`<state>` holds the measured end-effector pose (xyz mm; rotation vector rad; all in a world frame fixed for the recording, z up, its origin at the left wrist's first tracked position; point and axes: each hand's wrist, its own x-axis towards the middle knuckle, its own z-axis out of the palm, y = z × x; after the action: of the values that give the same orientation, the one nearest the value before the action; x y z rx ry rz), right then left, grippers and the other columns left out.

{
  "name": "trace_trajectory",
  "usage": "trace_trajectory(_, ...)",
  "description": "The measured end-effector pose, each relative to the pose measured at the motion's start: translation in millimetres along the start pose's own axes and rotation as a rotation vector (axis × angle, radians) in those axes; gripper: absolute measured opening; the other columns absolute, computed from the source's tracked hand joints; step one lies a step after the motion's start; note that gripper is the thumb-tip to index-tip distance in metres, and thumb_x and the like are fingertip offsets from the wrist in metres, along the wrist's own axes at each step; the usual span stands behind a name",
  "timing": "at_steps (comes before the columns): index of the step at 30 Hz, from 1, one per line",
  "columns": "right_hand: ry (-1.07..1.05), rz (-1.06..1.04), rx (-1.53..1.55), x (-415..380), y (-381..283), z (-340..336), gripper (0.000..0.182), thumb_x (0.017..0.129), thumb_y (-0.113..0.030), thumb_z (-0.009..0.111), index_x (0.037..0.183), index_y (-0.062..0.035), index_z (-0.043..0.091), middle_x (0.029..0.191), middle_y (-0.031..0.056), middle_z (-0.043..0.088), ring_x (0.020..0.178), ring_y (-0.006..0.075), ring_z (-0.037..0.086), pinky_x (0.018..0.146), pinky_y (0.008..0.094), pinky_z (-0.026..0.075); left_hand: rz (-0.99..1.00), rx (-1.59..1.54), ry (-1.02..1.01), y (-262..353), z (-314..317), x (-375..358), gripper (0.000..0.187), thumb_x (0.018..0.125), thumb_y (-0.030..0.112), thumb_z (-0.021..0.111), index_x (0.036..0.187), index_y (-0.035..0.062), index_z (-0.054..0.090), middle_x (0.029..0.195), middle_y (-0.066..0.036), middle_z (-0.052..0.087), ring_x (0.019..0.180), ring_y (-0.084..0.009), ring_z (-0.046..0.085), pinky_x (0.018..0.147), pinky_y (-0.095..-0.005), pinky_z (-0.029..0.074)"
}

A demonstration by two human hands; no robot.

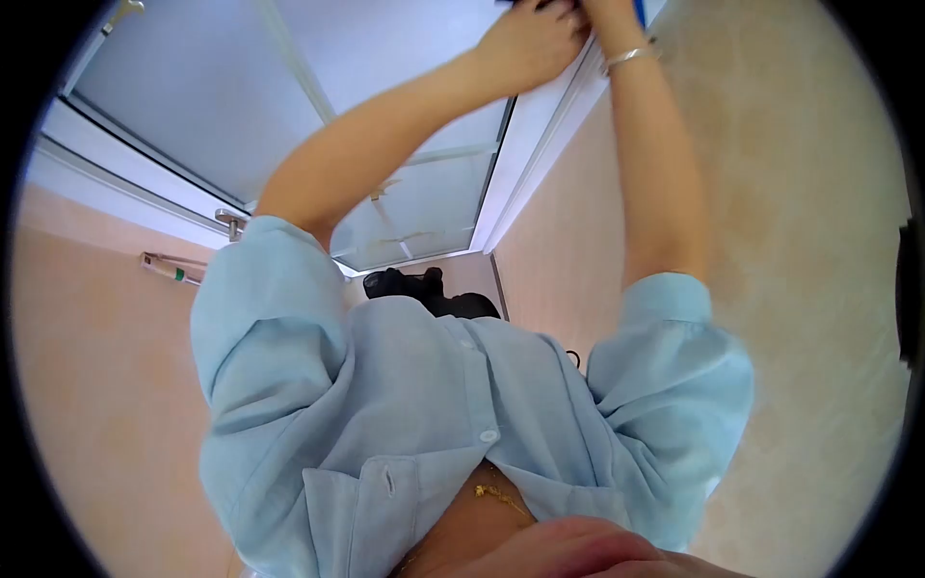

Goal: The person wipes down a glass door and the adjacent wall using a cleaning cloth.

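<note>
Head view shows both arms raised toward the upper edge of the picture, against a white frame (540, 144) that borders a frosted glass panel (193, 87). The left hand (525, 43) has its fingers bent and pressed together over a dark thing (515, 4), which sits at the very top of the picture and is mostly cut off. The right hand (602, 12), with a bracelet (631, 55) at the wrist, is just beside it. Only its heel shows, so I cannot tell how its fingers stand. A blue thing (639, 12) peeks out next to that wrist. Both hands are engaged at the frame, so the work looks under way. What is finished and what is left cannot be read, as the spot lies outside the picture. Below hangs a light blue shirt (405, 414).
</note>
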<state>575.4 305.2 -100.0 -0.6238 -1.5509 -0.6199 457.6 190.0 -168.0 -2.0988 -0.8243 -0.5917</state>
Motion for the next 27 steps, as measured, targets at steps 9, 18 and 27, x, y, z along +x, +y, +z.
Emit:
trace_trajectory(9,-0.344,0.613,0.279,-262,-79,-27,0.056,0.093,-0.022,0.061,0.141,0.0014,0.046,0.150,0.0221,0.042,0.140,0.0370,0.036,0.119,0.0448,0.023,-0.118,-0.558,-0.116,94,124,-147,0.023,0.086,0.013,0.052,0.094,0.0019,0.070,0.096,-0.024,0.069,0.092,-0.0417,0.065,0.086,-0.0520,0.050)
trace_trajectory(18,-0.314,0.829,0.346,-335,-132,-48,0.048,0.089,-0.005,0.057,0.134,0.0075,0.048,0.140,0.0294,0.045,0.136,0.0462,0.035,0.117,0.0487,0.023,-0.787,-1.053,-0.346,65,76,-148,0.026,0.088,0.018,0.059,0.102,-0.0024,0.065,0.094,-0.024,0.068,0.089,-0.0416,0.065,0.080,-0.0461,0.052)
trace_trajectory(27,0.041,0.948,0.419,-239,-127,-44,0.063,0.094,-0.008,0.056,0.150,0.0021,0.029,0.152,0.0239,0.034,0.140,0.0383,0.034,0.118,0.0452,0.024,-0.678,-1.653,-0.065,44,72,-61,0.051,0.100,0.031,0.057,0.145,0.0090,0.049,0.141,-0.015,0.056,0.142,-0.0283,0.038,0.121,-0.0454,0.018)
